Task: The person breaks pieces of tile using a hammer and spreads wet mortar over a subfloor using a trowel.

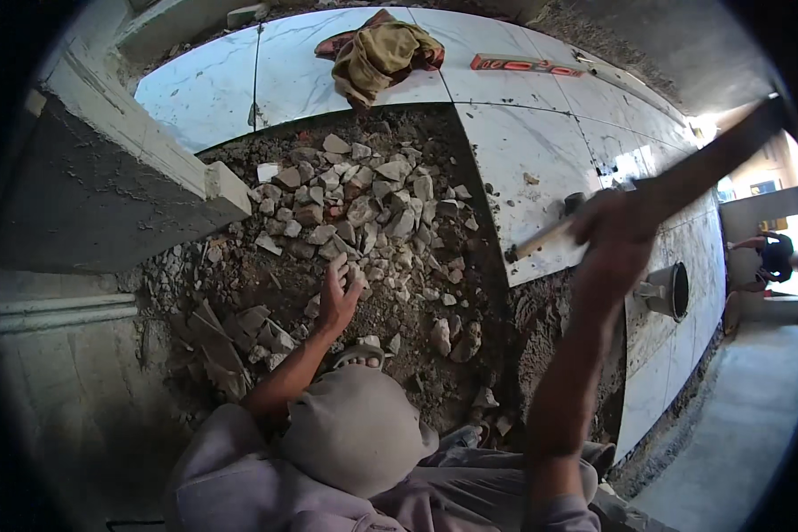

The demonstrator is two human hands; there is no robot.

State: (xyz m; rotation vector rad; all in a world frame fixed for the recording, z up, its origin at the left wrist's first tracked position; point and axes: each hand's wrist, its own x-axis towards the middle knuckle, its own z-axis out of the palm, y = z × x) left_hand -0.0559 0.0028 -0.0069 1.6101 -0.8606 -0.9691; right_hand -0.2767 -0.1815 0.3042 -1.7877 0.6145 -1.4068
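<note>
My left hand [335,301] is at the near side of a heap of broken stones [362,206], thumb and fingers apart around pale pieces. At the right, my right hand [614,248] is raised, closed on a long dark tool [700,155], blurred by motion. Just behind it, a wooden-handled tool [541,239] lies on the marble-look tile [523,160]. The stones lie on rough dirt [426,390], bordered by tiles at the top and right.
A concrete ledge [133,142] juts in at left. On the tiles are a crumpled cloth [381,58], a red level [523,64] and a bucket [661,291]. Pipes [62,310] run along the left wall. Another person [762,262] is at the far right.
</note>
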